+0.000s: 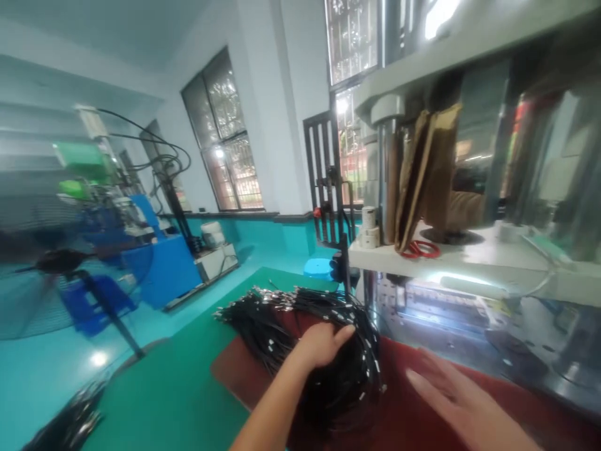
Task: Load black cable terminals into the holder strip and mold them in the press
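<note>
A large heap of black cables [338, 388] with shiny metal ends lies looped over a dark red board. My left hand [323, 344] reaches into the heap, thumb on top pointing right, its other fingers curled down among the cables and mostly hidden. To the right, my right hand [451, 388] is slightly blurred over the red board [399, 357]. Its fingers are stretched out with nothing in them, apart from the cables.
A press machine [469, 257] with steel columns stands close on the right, with cardboard pieces [417, 181] and red-handled scissors [420, 249] on its ledge. The green table [154, 394] extends left. A second cable bundle [70, 419] and a fan [61, 263] are at left.
</note>
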Demonstrator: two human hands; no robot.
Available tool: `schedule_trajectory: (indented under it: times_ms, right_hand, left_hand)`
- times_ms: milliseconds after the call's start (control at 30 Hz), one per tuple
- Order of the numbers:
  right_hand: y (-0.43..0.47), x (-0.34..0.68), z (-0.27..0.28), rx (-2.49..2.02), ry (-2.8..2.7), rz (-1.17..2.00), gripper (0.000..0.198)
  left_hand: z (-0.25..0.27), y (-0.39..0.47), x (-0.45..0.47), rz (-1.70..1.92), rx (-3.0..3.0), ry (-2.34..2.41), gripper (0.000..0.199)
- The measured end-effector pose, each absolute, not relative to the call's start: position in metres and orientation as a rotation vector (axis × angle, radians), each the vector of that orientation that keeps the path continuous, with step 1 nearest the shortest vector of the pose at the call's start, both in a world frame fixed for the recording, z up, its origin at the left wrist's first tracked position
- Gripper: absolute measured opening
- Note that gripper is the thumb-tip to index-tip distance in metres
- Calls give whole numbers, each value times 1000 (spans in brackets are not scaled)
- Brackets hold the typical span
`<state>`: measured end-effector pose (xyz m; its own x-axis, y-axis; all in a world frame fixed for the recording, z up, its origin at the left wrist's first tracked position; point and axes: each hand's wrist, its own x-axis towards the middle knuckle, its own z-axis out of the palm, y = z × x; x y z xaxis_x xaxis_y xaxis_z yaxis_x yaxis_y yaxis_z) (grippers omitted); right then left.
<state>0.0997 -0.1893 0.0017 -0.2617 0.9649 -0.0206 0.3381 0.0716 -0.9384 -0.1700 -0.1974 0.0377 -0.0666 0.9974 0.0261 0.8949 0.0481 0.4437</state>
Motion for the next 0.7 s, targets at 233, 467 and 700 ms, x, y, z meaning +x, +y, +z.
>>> schedule_trajectory:
  times_ms: [233,467,700]
  right_hand:
    - [-158,0,18,-1189,-1743,1321,48]
    - [-153,-13,18,-1356,-1655,1651,44]
    - [-150,-21,17,-1252,-1366,2030,32]
  left_hand:
    - [26,-225,-169,460,1838,2114,87]
    - [29,-249,-177,604,1751,1988,82]
    - [29,-229,-180,876,1348,1703,71]
